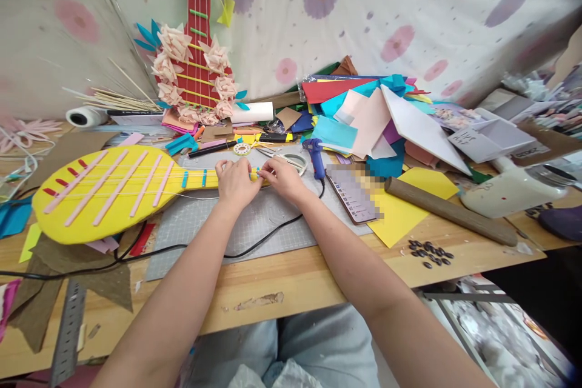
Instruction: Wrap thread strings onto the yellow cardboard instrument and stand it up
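Note:
A yellow toy guitar (pixel 119 218) with pink strips, red strips and thin white strings lies on the table, its neck pointing right. Short blue strips (pixel 185 180) cross the neck. My left hand (pixel 239 182) is closed over the neck, its thumb and fingertips near the strings. Beside it, my right hand (pixel 282 178) pinches at a small blue strip (pixel 258 172) on the neck. The two hands' fingertips almost meet there, and they partly hide the strip. A loose white string (pixel 204 197) runs along under the neck toward my left hand.
A blue glue gun (pixel 315 157) stands right of my hands, its black cord (pixel 268 235) crossing the cutting mat (pixel 182 236). Scissors (pixel 297 162), a phone (pixel 350 194), a brown tube (pixel 448 209) and black beads (pixel 430 253) lie around. A red flowered guitar (pixel 197 76) leans behind.

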Demonstrator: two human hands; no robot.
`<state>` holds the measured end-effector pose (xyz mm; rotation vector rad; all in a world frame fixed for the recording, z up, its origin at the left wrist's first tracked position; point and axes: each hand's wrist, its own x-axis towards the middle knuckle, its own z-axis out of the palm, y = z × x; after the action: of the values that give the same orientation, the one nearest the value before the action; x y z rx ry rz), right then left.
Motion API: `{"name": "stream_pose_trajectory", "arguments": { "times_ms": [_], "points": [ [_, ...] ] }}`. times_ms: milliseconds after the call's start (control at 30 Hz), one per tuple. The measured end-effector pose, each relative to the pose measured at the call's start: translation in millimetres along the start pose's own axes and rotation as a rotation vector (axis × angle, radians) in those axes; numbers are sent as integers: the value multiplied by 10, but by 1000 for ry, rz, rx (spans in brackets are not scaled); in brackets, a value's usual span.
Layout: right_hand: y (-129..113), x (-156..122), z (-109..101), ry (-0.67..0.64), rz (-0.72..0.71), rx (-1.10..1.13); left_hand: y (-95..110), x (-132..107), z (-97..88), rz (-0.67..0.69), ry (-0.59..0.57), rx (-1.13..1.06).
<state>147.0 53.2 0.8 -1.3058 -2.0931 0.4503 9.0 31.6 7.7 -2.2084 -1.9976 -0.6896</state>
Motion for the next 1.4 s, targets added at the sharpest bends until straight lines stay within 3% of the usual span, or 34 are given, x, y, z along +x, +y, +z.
{"name": "stream_pose_trajectory", "arguments": {
  "times_ms": [300, 467, 767, 1067, 1400],
  "points": [
    [22, 9, 18, -45, -161, 15, 63, -51, 87, 32, -28, 38],
    [50, 20, 14, -92, -183, 81, 101, -68, 86, 53, -61, 64],
    [11, 20, -48, -186, -134, 72, 101, -86, 75, 84, -84, 91],
    [-153, -16, -79, -145, -128, -138, 100, -71, 85, 77, -88, 78],
    [-24, 18, 14, -117, -86, 122, 104, -79, 63, 79, -94, 69]
  ]
}}
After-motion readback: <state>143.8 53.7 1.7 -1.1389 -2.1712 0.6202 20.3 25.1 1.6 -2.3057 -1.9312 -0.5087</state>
